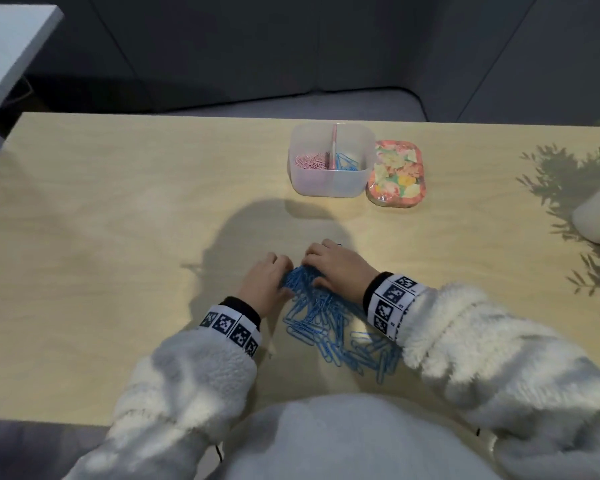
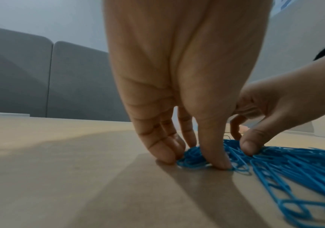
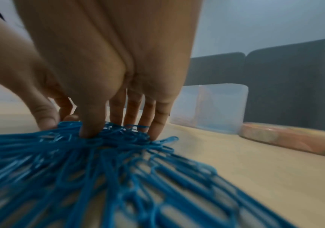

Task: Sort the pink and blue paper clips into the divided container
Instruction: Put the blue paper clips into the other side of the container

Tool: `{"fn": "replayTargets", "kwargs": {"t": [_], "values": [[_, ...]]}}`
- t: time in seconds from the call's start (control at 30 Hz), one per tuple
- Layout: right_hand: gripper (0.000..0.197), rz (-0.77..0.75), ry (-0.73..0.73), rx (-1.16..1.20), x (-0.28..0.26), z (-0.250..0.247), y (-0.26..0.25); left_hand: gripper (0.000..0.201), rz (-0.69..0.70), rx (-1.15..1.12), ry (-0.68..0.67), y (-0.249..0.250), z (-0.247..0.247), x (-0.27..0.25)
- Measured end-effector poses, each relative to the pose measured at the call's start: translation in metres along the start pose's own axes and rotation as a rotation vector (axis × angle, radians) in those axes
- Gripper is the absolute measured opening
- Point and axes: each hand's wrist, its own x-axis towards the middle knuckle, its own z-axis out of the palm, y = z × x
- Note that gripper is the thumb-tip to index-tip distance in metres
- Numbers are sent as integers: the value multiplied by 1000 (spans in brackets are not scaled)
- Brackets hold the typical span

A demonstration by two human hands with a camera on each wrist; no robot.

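Blue clips (image 1: 329, 320) lie heaped on the near tabletop (image 1: 118, 220). My left hand (image 1: 264, 278) and right hand (image 1: 336, 265) stand fingers-down at the heap's far end, each pinching a bunch of clips. Farther off sits the container (image 1: 331, 161), pink clips (image 1: 310, 162) in its left half, beside a floral lid (image 1: 397, 173). Grey cushions (image 2: 50, 77) stand behind.

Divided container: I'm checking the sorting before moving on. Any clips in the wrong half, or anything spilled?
Nothing stands out: the divided container stands upright, pink paper clips left of the divider, blue paper clips right.
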Motion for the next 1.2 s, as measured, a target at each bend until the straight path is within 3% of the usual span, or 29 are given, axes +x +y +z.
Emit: {"fn": "replayTargets", "kwargs": {"t": [0.17, 0.47, 0.63, 0.7, 0.87, 1.07, 1.1, 1.2], "values": [[13, 208, 130, 290, -11, -3, 12, 28, 62, 36, 33, 15, 2, 8], [5, 365, 327, 712, -24, -48, 47, 26, 58, -24, 41, 21, -6, 19], [30, 520, 551, 861, 5, -104, 89, 25, 64, -34, 34, 20, -10, 21], [30, 617, 598, 873, 24, -122, 106, 25, 68, -39, 40, 19, -14, 23], [38, 720, 625, 813, 58, -142, 116, 24, 68, -125, 55, 26, -30, 27], [17, 747, 482, 819, 71, -133, 116, 23, 134, -238, 155, 59, -67, 56], [13, 734, 490, 837, 67, -132, 115, 22, 140, -251, 200, 66, -73, 66], [24, 696, 604, 970, 45, -128, 110, 22, 130, -304, 295, 86, -88, 99]]}}
